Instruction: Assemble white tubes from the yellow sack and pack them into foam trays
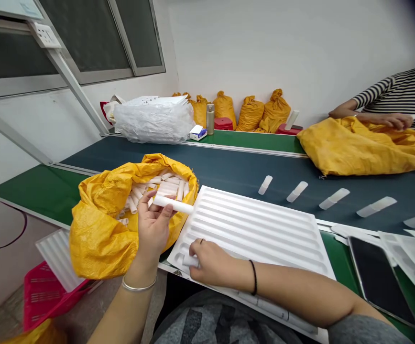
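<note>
Between the fingers and thumb of my left hand [155,220] is a white tube [174,204], held nearly level in front of the open yellow sack [100,220]. Many similar white tubes [134,199] lie inside that sack. My right hand [207,263] is closed on a short whitish tube [191,261] at the near left corner of the white grooved tray [257,224]. The tray's visible grooves hold no tubes.
Several translucent tubes [297,191] stand in a row on the dark belt [229,165]. A phone [379,277] lies at right. Across the belt, a person in a striped sleeve [376,91] handles another yellow sack [365,148]. A plastic-wrapped stack [153,119] sits at back left.
</note>
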A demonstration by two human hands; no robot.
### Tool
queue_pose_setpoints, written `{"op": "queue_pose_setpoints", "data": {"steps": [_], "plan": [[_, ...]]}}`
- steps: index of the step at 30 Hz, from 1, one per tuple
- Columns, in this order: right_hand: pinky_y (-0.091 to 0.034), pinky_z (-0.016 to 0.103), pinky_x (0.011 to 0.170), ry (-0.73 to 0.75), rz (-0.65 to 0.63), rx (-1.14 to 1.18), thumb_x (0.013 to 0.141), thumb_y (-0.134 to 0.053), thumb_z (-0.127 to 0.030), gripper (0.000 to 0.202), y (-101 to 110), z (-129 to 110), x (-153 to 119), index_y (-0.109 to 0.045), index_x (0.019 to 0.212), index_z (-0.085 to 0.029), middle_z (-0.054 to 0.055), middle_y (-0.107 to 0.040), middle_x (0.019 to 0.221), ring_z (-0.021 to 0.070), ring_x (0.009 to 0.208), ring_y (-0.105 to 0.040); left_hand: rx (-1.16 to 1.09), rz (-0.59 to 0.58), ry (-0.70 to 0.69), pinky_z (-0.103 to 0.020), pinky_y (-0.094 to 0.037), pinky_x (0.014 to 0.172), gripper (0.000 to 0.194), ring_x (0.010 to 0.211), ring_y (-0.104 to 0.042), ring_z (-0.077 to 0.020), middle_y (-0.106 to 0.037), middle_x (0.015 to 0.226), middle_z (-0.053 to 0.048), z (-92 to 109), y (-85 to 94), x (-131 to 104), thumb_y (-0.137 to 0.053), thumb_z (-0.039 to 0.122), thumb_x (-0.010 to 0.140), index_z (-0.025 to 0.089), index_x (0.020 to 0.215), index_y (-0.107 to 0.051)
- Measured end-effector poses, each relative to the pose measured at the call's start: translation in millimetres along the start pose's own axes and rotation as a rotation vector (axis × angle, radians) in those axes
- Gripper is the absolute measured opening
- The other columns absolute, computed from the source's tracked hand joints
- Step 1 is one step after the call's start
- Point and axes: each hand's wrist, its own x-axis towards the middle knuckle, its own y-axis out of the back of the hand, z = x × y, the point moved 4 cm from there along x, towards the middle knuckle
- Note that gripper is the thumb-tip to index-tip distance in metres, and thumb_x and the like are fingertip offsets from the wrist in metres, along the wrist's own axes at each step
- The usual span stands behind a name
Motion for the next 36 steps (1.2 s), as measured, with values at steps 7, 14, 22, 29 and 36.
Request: {"op": "queue_pose_setpoints", "data": {"steps": [7,14,22,29,36], "plan": [[-0.051,0.028,0.060,0.044,0.465,0.967,0.083,-0.060,-0.035,0.029,79.0,25.4,5.9,-0.052,0.107,-0.020,0.003,-0.061,0.086,0.0119,0.064,-0.058,-0.074,-0.028,0.184,-0.022,-0.053,0.076,0.036,0.084,-0.065,-0.0118,-0.068,0.092,-0.001,-4.0,-3.2,-8.5,-0.081,0.027,0.066,0.021,0.093,-0.058],[-0.047,0.038,0.090,0.402,0.478,0.257,0.090,-0.050,-0.017,0.031,124.7,19.6,-19.1,-0.059,0.119,-0.022,0.011,-0.058,0.112,0.0208,0.106,-0.055,0.477,-0.402,0.315,-0.022,-0.047,0.061,0.037,0.063,-0.059,-0.0121,-0.065,0.071,-0.001,-5.5,-12.8,-16.0,-0.070,0.040,0.077,0.015,0.104,-0.066],[-0.048,0.027,0.067,0.241,0.454,0.231,0.088,-0.057,-0.026,0.024,132.5,29.5,-24.5,-0.062,0.110,-0.018,0.008,-0.068,0.098,0.0148,0.075,-0.061,0.679,-0.591,0.118,-0.023,-0.045,0.075,0.030,0.084,-0.062,-0.0167,-0.070,0.093,-0.002,16.7,-33.3,-24.1,-0.066,0.037,0.081,0.019,0.104,-0.069],[-0.046,0.025,0.058,0.139,0.418,0.315,0.087,-0.058,-0.031,0.025,135.5,30.8,-29.1,-0.065,0.105,-0.015,0.006,-0.068,0.085,0.0110,0.061,-0.053,0.770,-0.642,-0.047,-0.024,-0.044,0.076,0.027,0.084,-0.062,-0.0165,-0.070,0.092,-0.003,21.8,-39.3,-27.6,-0.063,0.033,0.084,0.020,0.107,-0.068],[-0.051,0.029,0.074,0.275,0.468,0.225,0.090,-0.056,-0.031,0.024,145.0,24.0,-39.5,-0.063,0.110,-0.020,0.008,-0.070,0.100,0.0175,0.086,-0.065,0.610,-0.588,0.183,-0.023,-0.046,0.069,0.030,0.078,-0.062,-0.0180,-0.071,0.088,-0.002,16.1,-43.6,-29.5,-0.064,0.040,0.081,0.019,0.102,-0.071]]}}
